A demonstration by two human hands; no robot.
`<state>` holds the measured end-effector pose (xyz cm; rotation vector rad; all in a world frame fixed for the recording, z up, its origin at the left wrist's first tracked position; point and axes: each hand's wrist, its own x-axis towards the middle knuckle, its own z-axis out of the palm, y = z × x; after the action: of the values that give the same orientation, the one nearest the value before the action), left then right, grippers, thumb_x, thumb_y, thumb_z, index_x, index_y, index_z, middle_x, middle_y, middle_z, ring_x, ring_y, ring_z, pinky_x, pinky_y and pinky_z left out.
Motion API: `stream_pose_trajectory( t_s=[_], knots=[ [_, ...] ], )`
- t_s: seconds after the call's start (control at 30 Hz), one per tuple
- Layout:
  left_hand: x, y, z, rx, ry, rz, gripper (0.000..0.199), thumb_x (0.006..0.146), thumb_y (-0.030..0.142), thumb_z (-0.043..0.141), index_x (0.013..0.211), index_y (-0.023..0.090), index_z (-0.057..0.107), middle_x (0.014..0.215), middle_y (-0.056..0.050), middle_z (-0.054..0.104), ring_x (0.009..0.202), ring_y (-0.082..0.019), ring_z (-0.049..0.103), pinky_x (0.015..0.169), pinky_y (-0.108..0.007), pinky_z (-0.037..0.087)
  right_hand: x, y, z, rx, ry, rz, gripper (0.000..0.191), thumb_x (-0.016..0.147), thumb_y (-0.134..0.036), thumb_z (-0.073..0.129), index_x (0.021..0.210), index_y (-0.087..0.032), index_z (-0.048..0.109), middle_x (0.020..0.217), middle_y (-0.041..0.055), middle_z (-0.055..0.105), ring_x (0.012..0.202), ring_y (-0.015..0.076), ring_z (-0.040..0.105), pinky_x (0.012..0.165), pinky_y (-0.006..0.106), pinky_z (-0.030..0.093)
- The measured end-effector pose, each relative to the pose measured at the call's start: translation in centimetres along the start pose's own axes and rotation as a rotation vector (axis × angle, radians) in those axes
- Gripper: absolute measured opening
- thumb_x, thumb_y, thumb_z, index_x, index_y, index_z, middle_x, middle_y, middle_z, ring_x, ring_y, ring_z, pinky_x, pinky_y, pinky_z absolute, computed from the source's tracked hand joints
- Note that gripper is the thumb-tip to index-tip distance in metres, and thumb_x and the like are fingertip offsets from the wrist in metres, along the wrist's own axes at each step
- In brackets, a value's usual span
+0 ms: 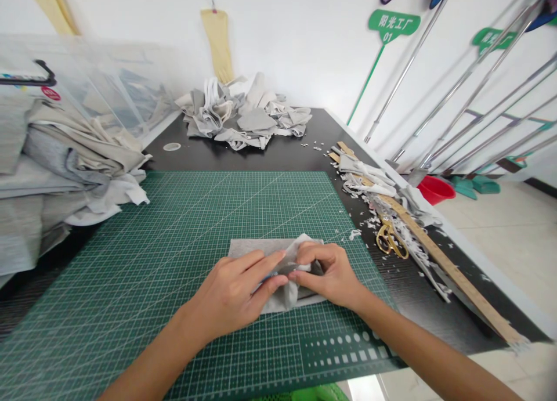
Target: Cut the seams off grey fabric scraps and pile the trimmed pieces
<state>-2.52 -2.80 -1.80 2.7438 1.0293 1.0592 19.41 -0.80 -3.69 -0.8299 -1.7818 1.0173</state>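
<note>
A folded piece of grey cloth [282,301] lies on the green cutting mat [209,206], close to its front right. My left hand [237,288] rests over the cloth's left part, its thumb and fingers closed on the fabric. Something small and blue shows between that thumb and forefinger; most of it is hidden. With thumb and bent forefinger, my right hand [328,273] pinches a raised, lighter fold near the cloth's right end. The fingertips of both hands almost meet at the middle.
Fabric piles stand at left [82,157] and at the back [248,114]. Along the table's right side lie gold-handled scissors [391,241], a wooden ruler [444,262] and white scraps. A white ring [172,147] sits behind the mat. Mops and a red bucket [436,189] stand beyond.
</note>
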Motion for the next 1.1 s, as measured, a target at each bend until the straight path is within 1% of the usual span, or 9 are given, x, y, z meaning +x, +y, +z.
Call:
stream_pose_trajectory(
  t_s=[0.13,0.3,0.43,0.6,0.7,0.77,0.83,0.93,1.1],
  knots=[
    [-0.08,0.01,-0.05,0.002,0.005,0.01,0.024,0.096,0.024,0.054,0.117,0.014,0.059,0.093,-0.004,0.069,0.068,-0.014,0.066,0.051,-0.026,0.049,-0.02,0.04,-0.03,0.016,-0.004,-0.009,0.014,0.074,-0.022,0.077,0.069,-0.02,0.064,0.065,-0.0021,0.063,0.062,0.0117,0.055,0.061,0.027,0.045],
    [0.0,0.1,-0.05,-0.002,0.001,0.008,0.03,0.095,0.027,0.055,0.122,0.014,0.056,0.091,-0.004,0.069,0.069,-0.015,0.067,0.05,-0.027,0.049,-0.04,0.13,-0.07,0.009,-0.001,-0.012,0.015,0.074,-0.022,0.077,0.07,-0.02,0.063,0.064,-0.0026,0.061,0.061,0.0114,0.054,0.06,0.027,0.044],
    [0.05,0.12,-0.02,0.009,-0.004,0.016,0.023,0.097,0.023,0.052,0.118,0.014,0.058,0.091,-0.003,0.068,0.067,-0.014,0.066,0.05,-0.027,0.048,0.0,0.07,-0.07,0.0,-0.007,-0.017,0.015,0.075,-0.022,0.077,0.069,-0.02,0.063,0.064,-0.0022,0.062,0.062,0.0114,0.055,0.061,0.027,0.044],
    [-0.13,0.07,0.01,0.006,-0.008,0.011,0.031,0.095,0.027,0.056,0.123,0.014,0.056,0.091,-0.003,0.068,0.068,-0.015,0.066,0.051,-0.027,0.049,0.1,-0.03,-0.02,-0.004,-0.004,-0.008,0.015,0.074,-0.023,0.077,0.068,-0.019,0.064,0.062,-0.0029,0.06,0.059,0.0108,0.054,0.059,0.026,0.043],
    [-0.11,0.09,0.02,0.025,-0.02,0.016,0.026,0.096,0.026,0.053,0.119,0.014,0.058,0.089,-0.003,0.068,0.065,-0.015,0.065,0.048,-0.027,0.047,0.14,-0.09,-0.02,0.0,-0.01,0.003,0.016,0.075,-0.024,0.076,0.067,-0.019,0.063,0.062,-0.0027,0.06,0.06,0.0109,0.054,0.059,0.026,0.043],
    [-0.03,0.15,0.0,0.025,-0.002,0.02,0.024,0.097,0.024,0.052,0.117,0.015,0.058,0.088,-0.003,0.069,0.064,-0.014,0.065,0.048,-0.027,0.047,0.13,-0.1,-0.05,0.0,-0.011,-0.001,0.017,0.075,-0.025,0.076,0.067,-0.019,0.063,0.062,-0.0028,0.06,0.06,0.0109,0.053,0.059,0.026,0.043],
    [0.04,0.18,-0.04,0.012,0.021,0.019,0.027,0.096,0.025,0.054,0.12,0.014,0.057,0.09,-0.003,0.069,0.064,-0.013,0.065,0.049,-0.026,0.048,0.1,-0.08,-0.09,-0.003,-0.004,-0.008,0.016,0.075,-0.025,0.076,0.067,-0.02,0.063,0.063,-0.0027,0.061,0.06,0.011,0.053,0.059,0.026,0.043],
    [0.04,0.16,-0.05,0.014,0.015,0.013,0.031,0.096,0.028,0.055,0.123,0.015,0.056,0.092,-0.004,0.07,0.067,-0.013,0.066,0.051,-0.025,0.049,0.06,-0.08,-0.12,-0.007,-0.002,-0.005,0.015,0.075,-0.026,0.076,0.068,-0.02,0.064,0.064,-0.0023,0.061,0.06,0.0114,0.054,0.059,0.027,0.044],
    [-0.02,0.11,-0.01,0.03,0.002,0.027,0.023,0.097,0.024,0.051,0.117,0.015,0.059,0.089,-0.003,0.07,0.065,-0.013,0.066,0.05,-0.025,0.049,0.06,-0.14,-0.09,-0.004,-0.016,0.006,0.017,0.076,-0.027,0.076,0.067,-0.02,0.063,0.062,-0.0022,0.061,0.06,0.0115,0.054,0.06,0.027,0.045]
  ],
)
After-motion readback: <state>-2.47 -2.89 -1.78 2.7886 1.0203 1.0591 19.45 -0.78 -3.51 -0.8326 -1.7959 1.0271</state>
